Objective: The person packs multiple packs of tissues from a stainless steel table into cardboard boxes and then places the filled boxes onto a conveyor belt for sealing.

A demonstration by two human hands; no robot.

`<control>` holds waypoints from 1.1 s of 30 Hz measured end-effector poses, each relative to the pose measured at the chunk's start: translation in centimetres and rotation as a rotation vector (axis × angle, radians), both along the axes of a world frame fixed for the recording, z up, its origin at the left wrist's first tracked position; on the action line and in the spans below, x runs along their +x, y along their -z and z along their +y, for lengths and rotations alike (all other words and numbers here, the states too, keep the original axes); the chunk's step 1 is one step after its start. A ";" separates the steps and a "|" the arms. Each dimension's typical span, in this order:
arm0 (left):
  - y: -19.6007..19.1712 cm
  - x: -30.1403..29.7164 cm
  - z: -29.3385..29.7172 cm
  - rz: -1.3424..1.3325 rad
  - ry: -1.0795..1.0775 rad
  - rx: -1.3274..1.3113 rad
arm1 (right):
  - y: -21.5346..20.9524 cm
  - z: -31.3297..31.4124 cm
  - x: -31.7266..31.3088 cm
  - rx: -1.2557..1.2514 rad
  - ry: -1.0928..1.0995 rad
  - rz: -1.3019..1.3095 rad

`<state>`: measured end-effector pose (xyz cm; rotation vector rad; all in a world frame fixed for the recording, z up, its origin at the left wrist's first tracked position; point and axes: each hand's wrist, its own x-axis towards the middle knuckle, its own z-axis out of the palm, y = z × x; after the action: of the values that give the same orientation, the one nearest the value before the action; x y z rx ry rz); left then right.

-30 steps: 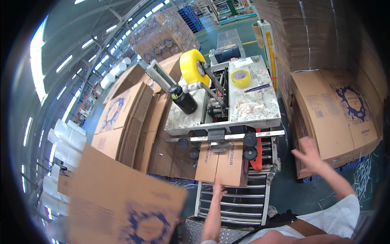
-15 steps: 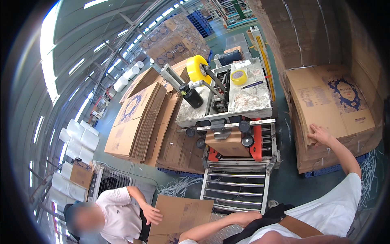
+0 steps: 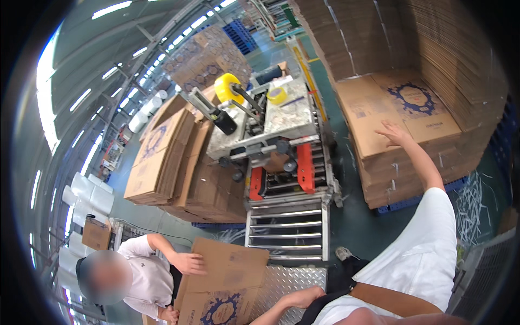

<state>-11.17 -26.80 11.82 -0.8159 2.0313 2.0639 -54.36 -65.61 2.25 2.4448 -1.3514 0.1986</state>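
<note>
My right hand (image 3: 394, 135) reaches over the near left part of a stack of flat printed cartons (image 3: 374, 116), fingers spread, holding nothing. Whether the fingertips touch the top carton, I cannot tell. Close to my waist, my left hand (image 3: 304, 297) is bent in with its fingers curled together beside my dark clothing, and nothing shows in it. At the lower left a co-worker's hand (image 3: 189, 264) lies on the upright face of a large brown carton (image 3: 222, 265). The co-worker's other hand (image 3: 169, 314) is at that carton's lower left edge.
A carton-taping machine (image 3: 290, 116) with a yellow tape roll (image 3: 226, 89) stands ahead, a roller conveyor (image 3: 287, 234) at its near end. Flat cartons (image 3: 157, 157) are piled left of it. A steel checker plate (image 3: 292, 276) lies below the rollers. White strapping scraps (image 3: 471, 208) litter the floor.
My right hand has lifted from the stack's near left edge, fingers now spread over the top. The box under the taping machine has gone deeper in. The co-worker's carton stands higher; the view has shifted.
</note>
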 end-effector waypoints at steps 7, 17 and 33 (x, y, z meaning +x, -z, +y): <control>2.5 -1.7 2.9 0.061 -0.094 -0.269 | 1.7 0.0 -1.6 0.421 0.309 0.126; -3.1 -4.9 -9.8 -0.332 0.035 -0.074 | 0.3 0.0 -3.2 0.388 -0.005 0.024; -4.1 -6.4 -19.5 -0.183 -0.234 -0.712 | -5.7 1.9 -5.9 -0.124 0.293 -0.204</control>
<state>-17.53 -46.32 15.92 -1.3367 2.6791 1.2459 -60.27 -63.70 7.97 2.1405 -1.7089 0.4525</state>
